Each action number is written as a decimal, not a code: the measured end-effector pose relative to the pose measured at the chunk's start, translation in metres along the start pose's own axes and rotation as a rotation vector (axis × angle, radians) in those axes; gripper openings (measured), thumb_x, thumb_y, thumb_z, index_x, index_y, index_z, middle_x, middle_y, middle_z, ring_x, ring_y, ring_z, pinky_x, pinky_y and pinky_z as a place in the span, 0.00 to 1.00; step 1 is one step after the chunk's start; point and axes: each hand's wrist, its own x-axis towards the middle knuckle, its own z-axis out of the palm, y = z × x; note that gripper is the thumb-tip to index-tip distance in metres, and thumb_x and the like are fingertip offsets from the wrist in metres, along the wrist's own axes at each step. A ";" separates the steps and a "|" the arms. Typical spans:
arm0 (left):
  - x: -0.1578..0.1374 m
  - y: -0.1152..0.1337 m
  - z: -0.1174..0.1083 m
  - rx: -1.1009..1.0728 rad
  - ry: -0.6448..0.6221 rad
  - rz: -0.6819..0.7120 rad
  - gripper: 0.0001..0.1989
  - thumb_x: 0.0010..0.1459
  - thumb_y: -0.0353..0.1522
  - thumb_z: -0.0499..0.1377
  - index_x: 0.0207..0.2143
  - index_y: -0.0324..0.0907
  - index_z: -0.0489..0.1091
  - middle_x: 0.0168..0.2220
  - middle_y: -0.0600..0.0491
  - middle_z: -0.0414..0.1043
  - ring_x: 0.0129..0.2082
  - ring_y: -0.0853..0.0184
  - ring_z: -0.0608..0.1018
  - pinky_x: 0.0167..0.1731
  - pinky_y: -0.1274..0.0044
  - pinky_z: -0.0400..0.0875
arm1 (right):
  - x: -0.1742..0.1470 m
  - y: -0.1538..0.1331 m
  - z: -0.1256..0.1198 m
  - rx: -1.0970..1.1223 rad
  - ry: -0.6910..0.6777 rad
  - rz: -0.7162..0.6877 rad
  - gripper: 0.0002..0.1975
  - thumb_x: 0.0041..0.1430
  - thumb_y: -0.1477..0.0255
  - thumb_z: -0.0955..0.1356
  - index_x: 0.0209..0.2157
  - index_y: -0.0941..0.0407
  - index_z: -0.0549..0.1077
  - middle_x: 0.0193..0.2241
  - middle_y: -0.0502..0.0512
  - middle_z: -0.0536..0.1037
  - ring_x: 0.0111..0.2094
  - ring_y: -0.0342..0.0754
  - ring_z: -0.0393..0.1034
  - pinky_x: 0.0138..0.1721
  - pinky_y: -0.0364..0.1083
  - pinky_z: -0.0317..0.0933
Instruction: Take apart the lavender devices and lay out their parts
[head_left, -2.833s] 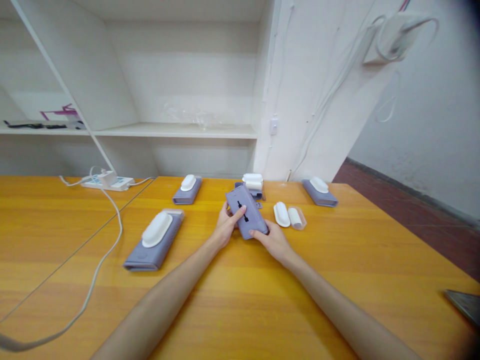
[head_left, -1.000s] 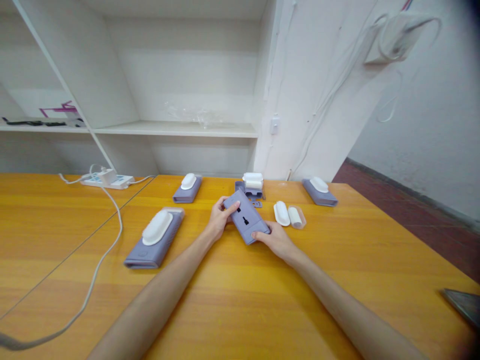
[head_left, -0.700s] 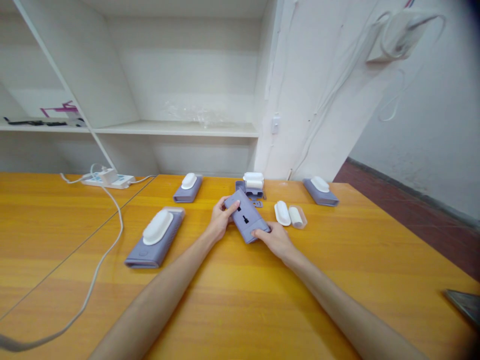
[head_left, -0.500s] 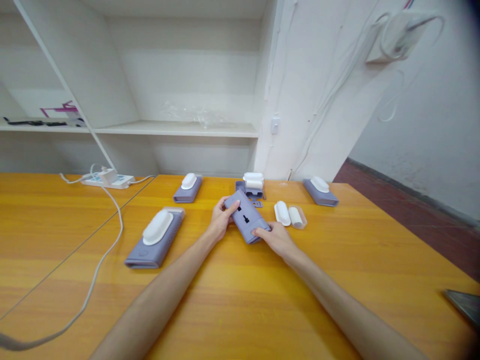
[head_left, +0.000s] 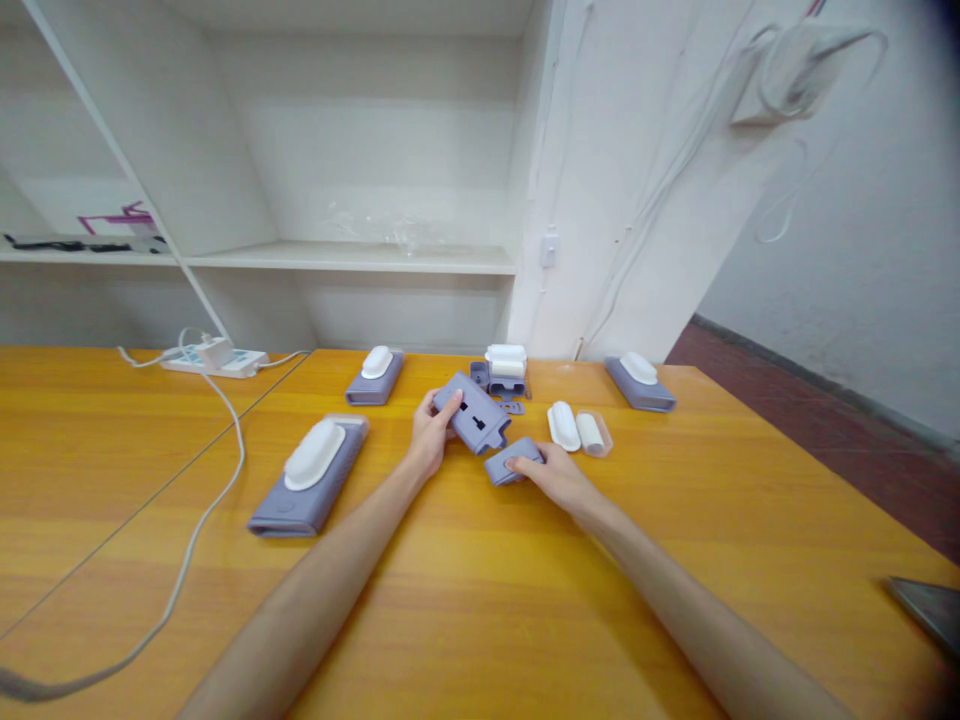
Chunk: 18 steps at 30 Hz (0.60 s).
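Purple case body [head_left: 474,412] held in left grip [head_left: 430,430], end cap [head_left: 519,449] held in right grip [head_left: 559,474]; just apart, mid-frame.

A glossy wood-grained table [head_left: 480,600] bears three lavender cases [head_left: 291,512] topped with white oval covers [head_left: 315,457], two at left and one near the far right corner, while a lavender holder [head_left: 507,385] with white parts sits by the back edge, a small flat lavender piece [head_left: 512,407] before it. Also on the tabletop are a white oval dish [head_left: 563,427] beside a clear container [head_left: 605,440], a white power strip [head_left: 240,367], a pale cable [head_left: 189,561] and a dark flat object [head_left: 928,602]. Behind, a white shelf [head_left: 360,261] carries clear plastic [head_left: 406,238], with purple [head_left: 124,218] and black items [head_left: 71,243] farther left.
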 end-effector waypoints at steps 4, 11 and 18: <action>0.003 -0.003 -0.001 -0.042 0.079 0.014 0.23 0.42 0.44 0.66 0.38 0.44 0.65 0.35 0.56 0.68 0.30 0.72 0.73 0.26 0.79 0.73 | 0.001 0.006 0.004 -0.044 0.093 -0.099 0.13 0.46 0.62 0.69 0.29 0.59 0.72 0.26 0.50 0.74 0.28 0.44 0.65 0.31 0.42 0.58; 0.011 -0.011 -0.005 -0.062 0.277 0.066 0.26 0.44 0.46 0.65 0.42 0.46 0.60 0.40 0.53 0.68 0.34 0.71 0.74 0.28 0.81 0.72 | -0.004 0.008 0.003 0.067 0.444 -0.270 0.13 0.49 0.61 0.67 0.30 0.58 0.68 0.25 0.50 0.70 0.26 0.45 0.60 0.29 0.43 0.57; 0.016 -0.015 -0.009 -0.031 0.389 0.077 0.26 0.48 0.49 0.61 0.44 0.49 0.55 0.42 0.52 0.67 0.36 0.69 0.74 0.26 0.80 0.71 | -0.008 0.009 -0.004 -0.047 0.778 -0.426 0.12 0.51 0.62 0.66 0.31 0.57 0.68 0.30 0.54 0.69 0.38 0.50 0.62 0.41 0.47 0.57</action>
